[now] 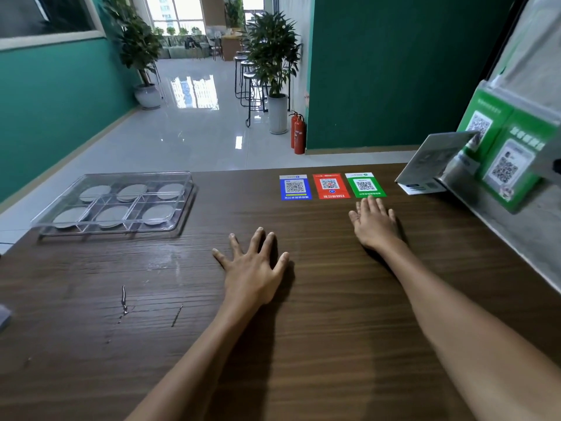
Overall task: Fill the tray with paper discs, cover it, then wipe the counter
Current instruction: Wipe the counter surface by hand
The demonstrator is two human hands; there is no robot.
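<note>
The left hand [253,268] is lying flat on the brown counter [334,344] with its fingers spread wide, and it is holding nothing. The right hand [374,224] is lying flat too, farther back, with its fingers straight and nothing in it; its fingertips are reaching just up to the green sticker [365,185], which is sitting beside a red sticker [330,186] and a blue sticker [295,187]. The clear tray [45,221] is sitting far off to the left, near the back edge of the counter, well away from both hands. Six round paper discs [112,216] are lying in its six little boxes, and a clear lid [182,177] looks to be on top, so the filling and covering seem done. Only the wiping may be left, but no cloth is showing anywhere. Wet streaks [124,302] are shining on the wood, so bare hands could be smearing them around instead of drying them. A wide sweep could also be bumping the tray toward the edge. A grey thing at the far left edge is cut off, and the white stand [431,159] on the right is too blurry to read.
</note>
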